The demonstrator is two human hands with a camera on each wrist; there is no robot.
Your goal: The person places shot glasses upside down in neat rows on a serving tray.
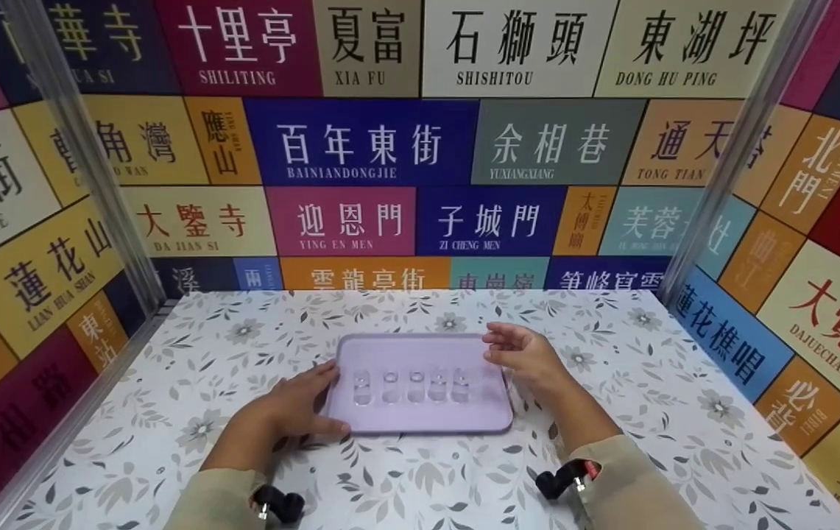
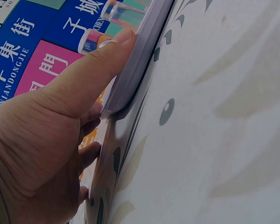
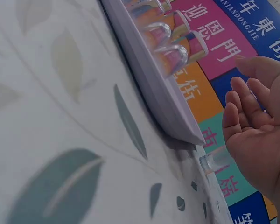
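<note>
A pale purple tray [image 1: 420, 419] lies on the patterned table. Several small clear cylinders [image 1: 416, 388], like little glass cups, stand on it in a row. At its left end my left hand [image 1: 291, 401] holds the near corner, the thumb by the near rim and the fingers along the left side. Beside the far right corner is my right hand [image 1: 530, 361], its fingers loosely bent with nothing between them. In the right wrist view another clear cylinder [image 3: 213, 159] shows beyond the tray's end, below the right hand; the head view does not show it clearly.
A white cloth with grey leaves and flowers [image 1: 206, 427] covers the table. Walls of coloured panels with lettering [image 1: 361, 140] rise at the back and both sides. Clear upright strips [image 1: 721, 147] stand at the corners.
</note>
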